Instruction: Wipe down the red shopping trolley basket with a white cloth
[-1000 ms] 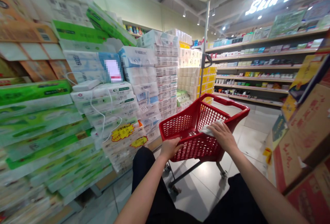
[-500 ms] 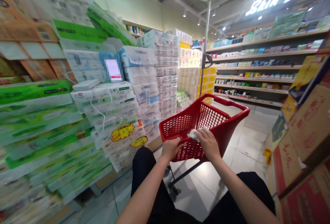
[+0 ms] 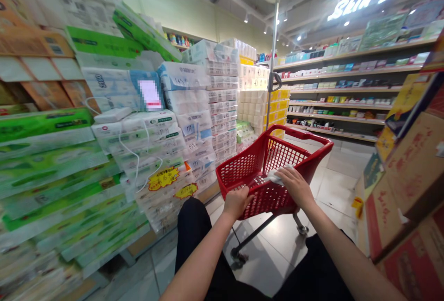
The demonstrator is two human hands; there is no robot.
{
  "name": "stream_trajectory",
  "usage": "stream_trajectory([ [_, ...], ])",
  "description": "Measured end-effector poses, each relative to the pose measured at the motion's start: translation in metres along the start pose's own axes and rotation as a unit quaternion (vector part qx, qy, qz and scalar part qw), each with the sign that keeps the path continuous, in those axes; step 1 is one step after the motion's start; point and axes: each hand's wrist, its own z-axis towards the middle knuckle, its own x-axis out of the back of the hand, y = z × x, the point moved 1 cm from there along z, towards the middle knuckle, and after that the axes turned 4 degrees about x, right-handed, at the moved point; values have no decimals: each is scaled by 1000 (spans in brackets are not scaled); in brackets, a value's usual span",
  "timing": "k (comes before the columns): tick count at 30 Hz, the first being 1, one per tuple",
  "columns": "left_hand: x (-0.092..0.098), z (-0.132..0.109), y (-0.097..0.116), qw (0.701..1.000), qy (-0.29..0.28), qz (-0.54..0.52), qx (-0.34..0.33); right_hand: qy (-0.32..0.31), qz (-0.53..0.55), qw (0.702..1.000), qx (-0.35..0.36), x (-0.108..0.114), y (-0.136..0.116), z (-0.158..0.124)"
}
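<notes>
A red plastic shopping cart (image 3: 243, 167) with a perforated basket stands on the tiles in front of my knees. My left hand (image 3: 237, 202) grips the near rim of its basket, fingers wrapped over the edge. Further right along the same rim, my right hand (image 3: 294, 184) presses a crumpled white cloth or tissue (image 3: 275, 176) against the edge. Part of that white wad is covered by my fingers. The inside of the basket shows red mesh walls.
Stacked tissue packs (image 3: 58, 162) rise on the left, with a white power bank (image 3: 113, 115), its cable and a phone (image 3: 150, 94) on top. Cardboard boxes (image 3: 416, 167) line the right. A metal pole (image 3: 271, 60) stands behind the cart, before stocked shelves (image 3: 336, 90).
My right hand has slid right along the rim with the white wad. My left hand still holds the rim, shifted slightly right and down. The cart has turned a little, exposing another wheel.
</notes>
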Motion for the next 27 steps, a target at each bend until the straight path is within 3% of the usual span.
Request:
stream_trajectory([
  [2,-2,0,3,1000,8,2,6,18,0,999,-27,-5,-5,-2],
  [5,-7,1,8,999,29,5,17,45,12,997,-55,-15,-41,-1],
  [9,-15,3,13,998,56,12,27,34,63,997,-7,-23,-102,4],
  [11,-17,3,13,997,73,-6,11,30,82,996,16,-23,-118,7],
  [15,-7,-1,7,990,81,-98,-62,2,121,990,78,-16,-104,13],
  [20,12,2,-26,984,49,-105,-135,-40,154,982,101,-7,-65,16],
  [24,5,10,-48,989,26,-43,-140,-37,141,987,72,-11,-54,15],
  [27,-5,13,-44,992,31,-17,-122,-32,119,991,61,-12,-54,13],
])
